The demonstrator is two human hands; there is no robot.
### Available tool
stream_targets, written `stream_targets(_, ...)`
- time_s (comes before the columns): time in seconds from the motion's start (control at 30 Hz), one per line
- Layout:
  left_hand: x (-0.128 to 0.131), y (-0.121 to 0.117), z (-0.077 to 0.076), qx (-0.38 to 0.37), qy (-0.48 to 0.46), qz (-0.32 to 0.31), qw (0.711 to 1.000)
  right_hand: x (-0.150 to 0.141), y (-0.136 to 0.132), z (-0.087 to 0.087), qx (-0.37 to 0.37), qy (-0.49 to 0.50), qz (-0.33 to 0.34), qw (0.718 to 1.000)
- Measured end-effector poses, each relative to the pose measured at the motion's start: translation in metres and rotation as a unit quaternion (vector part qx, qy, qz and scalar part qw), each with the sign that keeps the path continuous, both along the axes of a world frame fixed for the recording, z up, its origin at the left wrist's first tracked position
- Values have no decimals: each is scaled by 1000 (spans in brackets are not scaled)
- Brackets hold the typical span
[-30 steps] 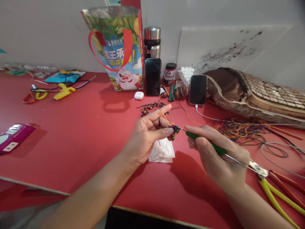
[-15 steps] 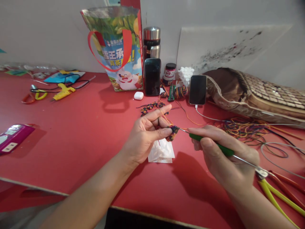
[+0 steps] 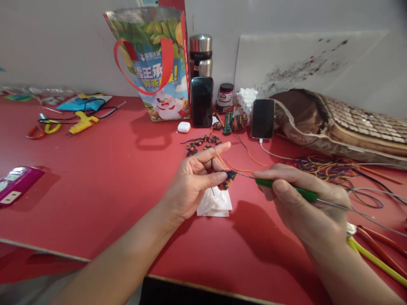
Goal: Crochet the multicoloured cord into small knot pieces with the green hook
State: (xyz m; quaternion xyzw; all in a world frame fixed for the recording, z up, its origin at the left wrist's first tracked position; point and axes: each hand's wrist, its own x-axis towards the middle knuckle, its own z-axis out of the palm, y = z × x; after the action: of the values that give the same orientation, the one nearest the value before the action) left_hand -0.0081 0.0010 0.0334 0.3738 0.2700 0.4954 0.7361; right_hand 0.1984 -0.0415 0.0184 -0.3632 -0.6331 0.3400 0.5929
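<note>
Between the thumb and fingers of my left hand is a small multicoloured crochet piece, dark with orange and red stitches. My left index finger stretches out, and orange yarn runs from it down to the piece. My right hand grips a crochet hook by its green handle, and the thin metal tip reaches the edge of the piece. Beneath my left hand lies a folded white tissue. A string of small crocheted balls rests just beyond my left fingers.
Pliers with red and yellow handles lie by my right forearm. Loose yarn is tangled at the right, before a brown cushion. Two phones, a yarn ball, a thermos and a printed bag line the back.
My right hand and the hook have shifted slightly right, away from my left hand. The crochet piece is tilted a little differently. The whole view has moved slightly.
</note>
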Motion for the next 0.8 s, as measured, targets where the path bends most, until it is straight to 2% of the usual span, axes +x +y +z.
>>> stream_targets(0.3,0,0,0,-20,-15,-18,1000,5,2,1,-45,31,18,998)
stream_targets(0.47,0,-1,-1,-13,-7,-30,999,-5,7,7,-122,141,52,981)
stream_targets(0.63,9,-3,-4,3,14,8,1000,-18,8,1,-172,216,67,959)
stream_targets(0.8,20,-8,-7,-11,0,62,998,-31,9,-1,-226,291,63,927)
